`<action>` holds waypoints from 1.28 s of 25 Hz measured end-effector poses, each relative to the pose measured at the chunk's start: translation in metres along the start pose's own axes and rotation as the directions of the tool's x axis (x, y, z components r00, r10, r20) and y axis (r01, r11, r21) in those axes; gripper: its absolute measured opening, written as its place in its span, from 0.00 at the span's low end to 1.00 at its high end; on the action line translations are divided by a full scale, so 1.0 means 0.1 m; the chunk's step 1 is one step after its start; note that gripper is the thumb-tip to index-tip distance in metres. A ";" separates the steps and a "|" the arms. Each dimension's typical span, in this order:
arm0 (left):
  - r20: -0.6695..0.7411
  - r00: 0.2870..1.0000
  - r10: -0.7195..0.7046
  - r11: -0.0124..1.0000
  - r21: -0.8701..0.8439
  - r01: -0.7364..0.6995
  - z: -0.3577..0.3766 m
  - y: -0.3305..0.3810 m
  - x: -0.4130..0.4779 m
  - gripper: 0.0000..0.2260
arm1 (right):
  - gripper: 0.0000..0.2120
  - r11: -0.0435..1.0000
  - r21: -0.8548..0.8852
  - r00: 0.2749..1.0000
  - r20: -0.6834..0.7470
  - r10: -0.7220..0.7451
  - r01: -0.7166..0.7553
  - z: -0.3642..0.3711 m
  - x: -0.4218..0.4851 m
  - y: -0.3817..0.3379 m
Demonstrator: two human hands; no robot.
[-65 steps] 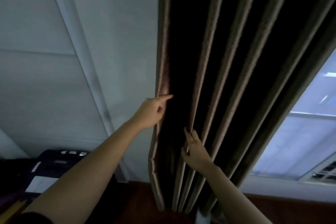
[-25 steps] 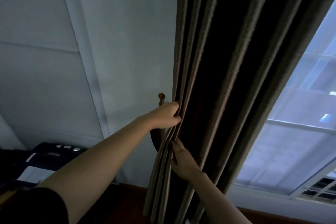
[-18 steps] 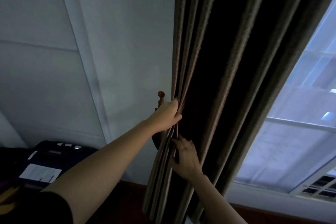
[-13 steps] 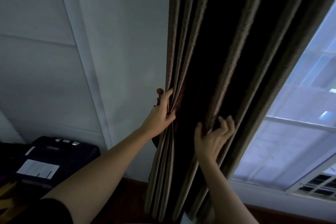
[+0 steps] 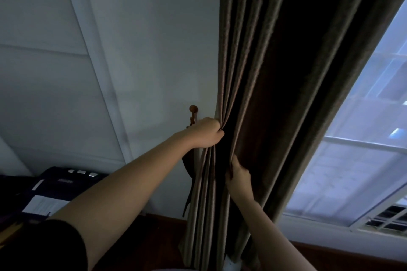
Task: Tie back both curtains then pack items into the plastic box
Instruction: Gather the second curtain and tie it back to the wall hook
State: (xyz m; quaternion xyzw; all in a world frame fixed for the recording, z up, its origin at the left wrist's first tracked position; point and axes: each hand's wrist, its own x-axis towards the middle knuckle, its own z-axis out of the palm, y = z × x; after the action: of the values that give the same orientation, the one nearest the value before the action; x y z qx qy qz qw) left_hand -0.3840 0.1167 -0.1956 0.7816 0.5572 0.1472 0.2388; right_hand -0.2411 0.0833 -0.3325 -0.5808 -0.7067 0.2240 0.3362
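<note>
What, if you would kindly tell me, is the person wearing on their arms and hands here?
Very little. The left arm is bare from the hand up to a short dark sleeve at the upper arm. The right arm is bare as far as the picture shows. Neither the left hand nor the right hand shows a glove, ring or watch.

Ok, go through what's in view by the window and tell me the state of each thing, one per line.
curtain: hanging, folds gathered toward the wall, not tied.
left hand: closed on the curtain's bunched folds near the hook.
right hand: lower down, pinching a fold.
wall hook: bare knob, not looped around the curtain.
tieback strap: hanging loose below the hook beside the curtain.
window: uncovered on this side, daylight showing.
</note>
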 end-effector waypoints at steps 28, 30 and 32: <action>-0.113 0.993 -0.023 0.971 -0.240 -0.005 0.18 0.11 0.01 0.20 | 0.18 0.979 0.202 0.876 -0.471 0.107 -0.011 -1.01 0.60 -0.25; -0.094 0.995 -0.022 0.970 -0.244 -0.002 0.19 0.15 0.03 0.20 | 0.20 0.995 0.099 0.959 -0.278 0.050 -0.023 -0.67 0.40 -0.07; -0.082 0.996 -0.024 0.970 -0.243 0.003 0.20 0.20 0.05 0.20 | 0.24 0.999 0.053 0.998 -0.061 0.014 -0.011 -0.36 0.18 0.11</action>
State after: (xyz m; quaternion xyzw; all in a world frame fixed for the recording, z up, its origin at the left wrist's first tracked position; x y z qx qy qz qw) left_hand -0.3562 0.1118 -0.2019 0.7358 0.5497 0.2454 0.3101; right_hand -0.2092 0.1007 -0.3120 -0.5827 -0.6863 0.2267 0.3716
